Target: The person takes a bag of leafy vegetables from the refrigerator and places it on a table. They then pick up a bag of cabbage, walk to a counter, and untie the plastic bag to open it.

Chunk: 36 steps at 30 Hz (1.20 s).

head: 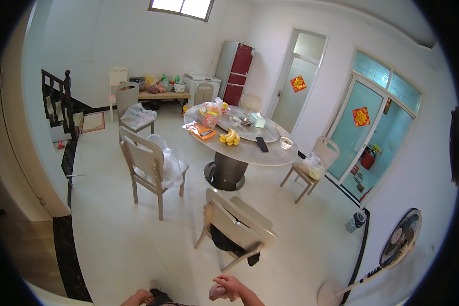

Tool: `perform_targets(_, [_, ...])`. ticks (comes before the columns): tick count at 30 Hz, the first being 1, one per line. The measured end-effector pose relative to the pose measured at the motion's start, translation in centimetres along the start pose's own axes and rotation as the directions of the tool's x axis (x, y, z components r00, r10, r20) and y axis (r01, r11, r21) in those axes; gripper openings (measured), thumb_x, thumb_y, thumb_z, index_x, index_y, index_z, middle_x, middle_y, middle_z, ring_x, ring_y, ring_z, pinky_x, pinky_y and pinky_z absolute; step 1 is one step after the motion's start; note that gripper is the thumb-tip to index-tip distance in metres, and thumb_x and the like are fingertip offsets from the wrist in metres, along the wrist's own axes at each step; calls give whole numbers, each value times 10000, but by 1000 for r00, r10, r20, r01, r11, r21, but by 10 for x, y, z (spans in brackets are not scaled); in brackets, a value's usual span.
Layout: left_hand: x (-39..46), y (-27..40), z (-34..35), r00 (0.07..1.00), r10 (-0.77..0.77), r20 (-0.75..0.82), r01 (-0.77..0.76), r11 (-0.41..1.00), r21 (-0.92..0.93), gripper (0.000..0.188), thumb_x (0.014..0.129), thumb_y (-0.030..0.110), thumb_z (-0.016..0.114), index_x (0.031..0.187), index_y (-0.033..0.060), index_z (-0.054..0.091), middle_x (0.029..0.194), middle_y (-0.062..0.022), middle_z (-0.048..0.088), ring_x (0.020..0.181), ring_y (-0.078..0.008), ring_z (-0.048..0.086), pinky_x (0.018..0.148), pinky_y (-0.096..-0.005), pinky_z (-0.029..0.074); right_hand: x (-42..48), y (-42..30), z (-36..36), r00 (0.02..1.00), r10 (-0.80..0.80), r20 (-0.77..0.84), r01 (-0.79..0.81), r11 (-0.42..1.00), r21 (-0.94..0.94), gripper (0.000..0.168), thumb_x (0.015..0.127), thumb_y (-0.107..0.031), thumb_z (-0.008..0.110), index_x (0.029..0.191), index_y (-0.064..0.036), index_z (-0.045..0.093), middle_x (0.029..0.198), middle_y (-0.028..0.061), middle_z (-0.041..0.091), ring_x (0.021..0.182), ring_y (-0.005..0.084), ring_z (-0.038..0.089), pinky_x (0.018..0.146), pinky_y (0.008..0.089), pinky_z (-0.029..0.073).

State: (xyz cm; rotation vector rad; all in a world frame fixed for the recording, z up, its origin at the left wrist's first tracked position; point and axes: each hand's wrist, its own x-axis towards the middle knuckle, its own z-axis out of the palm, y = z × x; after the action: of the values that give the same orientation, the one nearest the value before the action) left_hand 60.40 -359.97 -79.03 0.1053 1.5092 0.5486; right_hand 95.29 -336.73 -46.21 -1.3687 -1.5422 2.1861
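At the bottom edge, my right hand [229, 285] grips a bunched, pinkish-brown cloth [217, 292]. My left hand [142, 296] is lower left, its fingers curled near dark fabric at my body; whether it holds anything is unclear. Just ahead of my right hand stands a beige chair [237, 222] with black fabric [225, 241] on it. Farther off is a round table [248, 153] bearing bananas [230, 137], an orange packet [202, 130], a black phone [262, 144], a tissue box [258, 120] and bowls.
A standing fan [399, 239] and a water jug [355, 222] are at the right. Chairs with plastic bags stand left [153, 164] and right [317, 157] of the table. Behind are a refrigerator [238, 74], a loaded bench [162, 95], stairs [57, 107] and a sliding glass door [354, 126].
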Motion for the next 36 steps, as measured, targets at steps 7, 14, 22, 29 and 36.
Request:
perform_targets(7, [19, 71, -86, 993, -98, -58, 102, 993, 59, 169, 791, 44, 453, 918, -53, 510, 776, -177, 585, 587, -261, 594, 501, -360, 509, 87, -40, 23, 996, 69, -55, -70, 997, -25, 310, 815, -303, 545, 961, -32, 582, 856, 33, 585, 783, 100, 533, 680, 246, 441])
perform_targets(14, [-81, 254, -123, 940, 225, -255, -222, 974, 39, 144, 796, 51, 445, 886, -39, 513, 763, -164, 585, 594, -262, 594, 501, -365, 509, 149, -95, 62, 999, 27, -32, -29, 998, -53, 310, 819, -293, 539, 961, -20, 580, 862, 28, 588, 790, 97, 528, 706, 238, 433])
perform_targets(22, [-56, 270, -82, 984, 146, -103, -128, 978, 162, 199, 803, 101, 483, 947, -31, 519, 824, -165, 597, 662, -280, 605, 547, -380, 513, 140, -66, 44, 989, 40, -144, -42, 999, -10, 315, 818, -294, 544, 968, -20, 586, 899, 53, 590, 816, 119, 542, 729, 267, 445])
perform_targets(29, [12, 217, -68, 991, 20, 133, -53, 967, 248, 277, 813, 169, 522, 1003, -32, 514, 918, -157, 599, 745, -284, 614, 602, -369, 517, 70, -162, -41, 949, 152, -276, 42, 806, 590, 397, 823, -385, 501, 849, 10, 528, 677, 127, 573, 462, 249, 544, 370, 356, 432])
perform_targets(36, [-77, 276, -48, 980, 150, -129, -124, 973, 193, 257, 812, 120, 456, 1000, -45, 516, 880, -162, 596, 704, -271, 609, 593, -366, 519, 124, -106, -94, 677, -31, -736, 568, 659, 494, 518, 753, -563, 496, 879, -61, 506, 758, 53, 557, 671, 181, 550, 512, 328, 459])
